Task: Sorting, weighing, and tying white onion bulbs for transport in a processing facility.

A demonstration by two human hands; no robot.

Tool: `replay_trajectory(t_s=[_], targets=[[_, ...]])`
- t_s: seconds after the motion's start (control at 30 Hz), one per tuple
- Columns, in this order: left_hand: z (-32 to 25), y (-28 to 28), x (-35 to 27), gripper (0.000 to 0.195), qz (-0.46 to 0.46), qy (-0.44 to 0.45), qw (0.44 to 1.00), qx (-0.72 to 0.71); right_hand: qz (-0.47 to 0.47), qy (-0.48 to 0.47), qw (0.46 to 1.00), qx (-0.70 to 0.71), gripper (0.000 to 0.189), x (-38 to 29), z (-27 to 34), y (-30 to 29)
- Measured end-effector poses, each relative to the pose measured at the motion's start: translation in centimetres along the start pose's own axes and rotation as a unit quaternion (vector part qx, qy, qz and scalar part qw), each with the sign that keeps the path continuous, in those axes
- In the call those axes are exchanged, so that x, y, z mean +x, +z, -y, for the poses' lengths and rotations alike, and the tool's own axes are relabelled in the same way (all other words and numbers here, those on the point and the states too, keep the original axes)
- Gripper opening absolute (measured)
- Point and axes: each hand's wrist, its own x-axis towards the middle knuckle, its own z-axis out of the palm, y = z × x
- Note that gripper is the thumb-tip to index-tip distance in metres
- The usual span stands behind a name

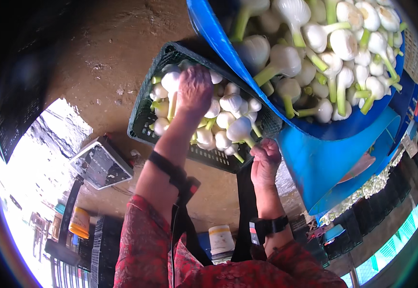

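A dark green plastic crate (216, 160) stands before me with many trimmed garlic bulbs (230, 102) in it, white with short green stems. Over its left part, my left hand (195, 88) reaches down among the bulbs; its fingertips are hidden, so its grip does not show. Beside the near right corner, my right hand (266, 158) pinches the stem of one garlic bulb (239, 129), the bulb pointing up and left over the crate. A large blue plastic tub (230, 46), heaped with more garlic bulbs (344, 45), rises at the upper right and overlaps the crate's edge.
Wet brown floor (115, 46) surrounds the crate. A platform scale (102, 163) lies at the left. Light blue plastic sheeting (313, 162) hangs below the tub. Buckets (221, 239) and stacked black crates (104, 248) stand nearer me. At the far right is a wicker basket (415, 57).
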Motion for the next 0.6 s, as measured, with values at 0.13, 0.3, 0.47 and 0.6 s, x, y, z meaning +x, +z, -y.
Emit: replay_trajectory(t_s=[0.13, 0.3, 0.47, 0.6], targets=[[1.1, 0.4, 1.3, 0.018, 0.016, 0.038, 0.999, 0.004, 0.004, 0.025, 0.999, 0.034, 0.02, -1.3, -1.7, -0.8], [2.1, -0.1, 1.0, 0.016, 0.058, 0.109, 0.989, 0.081, 0.008, 0.057, 0.994, 0.088, 0.02, -1.5, -2.8, -0.6], [3.2, -2.3, -1.9, 0.071, -0.011, 0.02, 1.0, -0.009, 0.02, 0.054, 0.993, 0.105, 0.016, -1.1, -3.0, -0.9], [3.3, -2.8, -2.7, 0.064, -0.061, 0.031, 0.982, -0.175, 0.036, 0.092, 0.982, 0.164, 0.022, -0.5, -3.2, -1.8]])
